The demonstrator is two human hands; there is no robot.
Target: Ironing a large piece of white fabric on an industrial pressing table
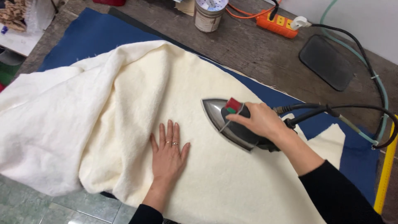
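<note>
A large cream fleecy cloth [124, 103] lies spread over a blue pad [91, 35] on a wooden table. My left hand [168, 151] rests flat on the cloth, fingers apart, with rings on two fingers. My right hand [259, 120] grips the black handle of a steel iron [226, 120] that sits on the cloth with its tip pointing left. The iron has a red and green knob. A black cord [331, 110] and a pale hose run from the iron's rear to the right.
An orange power strip [277, 20] with plugs, a metal tin [208, 16] and a black rubber mat [326, 62] lie at the table's far side. A yellow ruler [385, 174] runs along the right edge. Green floor tiles [37, 203] show at bottom left.
</note>
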